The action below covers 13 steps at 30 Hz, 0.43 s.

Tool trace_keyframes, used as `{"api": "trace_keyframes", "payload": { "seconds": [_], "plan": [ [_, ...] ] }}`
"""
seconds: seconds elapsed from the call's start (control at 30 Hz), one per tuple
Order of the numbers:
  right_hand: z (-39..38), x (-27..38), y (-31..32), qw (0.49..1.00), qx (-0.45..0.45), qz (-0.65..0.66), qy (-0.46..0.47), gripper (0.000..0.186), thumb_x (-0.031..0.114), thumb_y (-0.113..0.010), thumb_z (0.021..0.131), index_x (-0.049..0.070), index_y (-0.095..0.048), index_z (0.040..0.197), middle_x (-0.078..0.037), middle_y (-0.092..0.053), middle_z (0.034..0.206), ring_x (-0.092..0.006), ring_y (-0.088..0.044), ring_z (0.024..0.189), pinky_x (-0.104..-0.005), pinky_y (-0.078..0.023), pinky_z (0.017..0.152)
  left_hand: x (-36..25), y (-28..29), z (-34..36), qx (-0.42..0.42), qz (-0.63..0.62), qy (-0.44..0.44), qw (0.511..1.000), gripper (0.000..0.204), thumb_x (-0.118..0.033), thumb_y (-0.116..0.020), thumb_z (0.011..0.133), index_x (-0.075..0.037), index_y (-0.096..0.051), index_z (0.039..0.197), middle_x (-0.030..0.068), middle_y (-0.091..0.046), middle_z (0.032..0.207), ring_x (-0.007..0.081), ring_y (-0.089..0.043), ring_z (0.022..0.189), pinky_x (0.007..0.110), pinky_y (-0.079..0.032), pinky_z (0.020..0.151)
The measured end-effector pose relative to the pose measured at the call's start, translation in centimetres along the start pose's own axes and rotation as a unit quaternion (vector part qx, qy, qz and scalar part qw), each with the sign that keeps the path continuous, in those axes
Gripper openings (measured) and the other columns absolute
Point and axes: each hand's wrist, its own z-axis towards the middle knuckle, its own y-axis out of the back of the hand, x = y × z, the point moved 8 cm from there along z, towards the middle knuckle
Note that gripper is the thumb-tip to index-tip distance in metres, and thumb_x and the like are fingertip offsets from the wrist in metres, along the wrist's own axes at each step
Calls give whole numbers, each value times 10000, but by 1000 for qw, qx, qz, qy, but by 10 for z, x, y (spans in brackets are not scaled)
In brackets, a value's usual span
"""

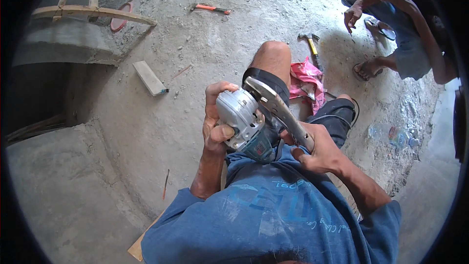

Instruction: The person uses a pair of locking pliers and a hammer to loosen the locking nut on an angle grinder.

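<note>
Over my lap, my left hand [219, 117] is closed around the silver head of a teal-bodied angle grinder [240, 112], thumb pressed on the near side. My right hand [316, 149] grips the lower end of a long, worn metal hand tool that looks like locking pliers [281, 107]. Its upper end lies against the grinder head at the spindle side; the exact contact is hard to make out. The grinder's teal body points down toward my shirt, and its rear part is partly hidden by my hands and the pliers.
A pink plastic bag [308, 80] and a yellow-handled hammer [311, 46] lie beyond my knees; an orange-handled hammer [211, 8] is farther off. A float-like block [149, 78] lies left, plastic bottles [398, 136] right. Another person's hand [352, 17] is at upper right.
</note>
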Motion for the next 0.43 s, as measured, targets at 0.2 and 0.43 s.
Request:
{"api": "trace_keyframes", "payload": {
  "seconds": [0.2, 0.43],
  "plan": [
    [-3, 6, -4, 999, 6, -30, -16, 180, 62, -592, 730, -6, -606, 896, -185, -630, 751, -300, -622, 661, -388, -505, 674, 0, 2, -5, -19, 30, -7, 999, 823, -355, -763, 680, -57, -419, 1365, 117, -565, 1101, 239, -678, 949, 351, -583, 804],
    [-4, 9, -12, 999, 22, -10, -29, 164, 59, -583, 745, 34, -572, 906, -174, -588, 722, -286, -576, 626, -388, -479, 645, 2, 8, -7, -16, 20, 16, 1000, 857, -404, -785, 672, -66, -421, 1371, 117, -524, 1188, 225, -665, 998, 337, -574, 834]
  ]
}}
